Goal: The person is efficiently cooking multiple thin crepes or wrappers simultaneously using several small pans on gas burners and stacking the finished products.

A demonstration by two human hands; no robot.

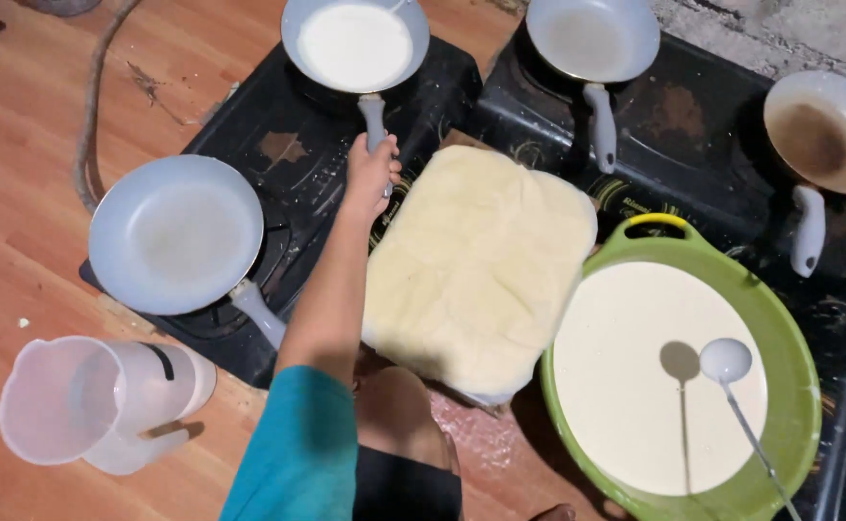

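We are closing our left hand (370, 174) around the handle of the far pan (355, 43), keeping its white batter spread level over the black stove (298, 145). Our right hand is out of view.

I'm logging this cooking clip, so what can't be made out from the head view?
- Right hand: not in view.
- Ladle handle end: cut off by the bottom edge.
- Left hand fingers around the pan handle: hidden by the hand's back.
- Burners: covered by the four pans.
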